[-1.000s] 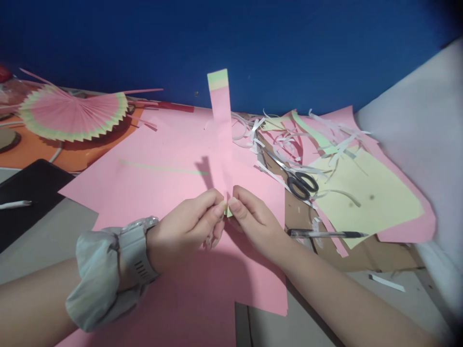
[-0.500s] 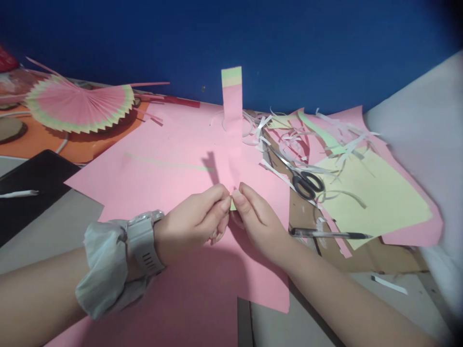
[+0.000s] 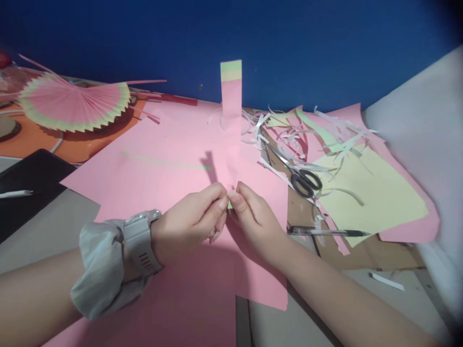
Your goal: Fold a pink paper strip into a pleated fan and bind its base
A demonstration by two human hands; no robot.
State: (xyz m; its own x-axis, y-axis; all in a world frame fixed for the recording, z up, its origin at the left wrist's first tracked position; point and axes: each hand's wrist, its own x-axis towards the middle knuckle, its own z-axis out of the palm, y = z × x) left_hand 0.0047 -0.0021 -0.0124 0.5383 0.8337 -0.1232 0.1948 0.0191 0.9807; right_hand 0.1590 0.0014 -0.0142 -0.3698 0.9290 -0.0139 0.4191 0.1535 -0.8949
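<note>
The near end of 1 paper strip point(image 3: 232, 99) is pinched by the left hand point(image 3: 191, 217) and the right hand point(image 3: 258, 224), each grip closed thumb to finger, side by side above the pink paper point(image 3: 170, 130) on the bench point(image 3: 271, 323). Cutting appears to have been done, judging by the offcuts point(image 3: 289, 142) at far right; at far left, 1 pleated fan point(image 3: 77, 103) has been spread, while the held strip is left narrow. Whether its near end has been creased or fastened cannot be told. Scissors point(image 3: 306, 183) and a pen point(image 3: 327, 233) are left unheld at right. Compared with 1.0 s earlier, when the strip was tilted leftward, it is now held nearly upright, its near end kept pinched by both hands
</note>
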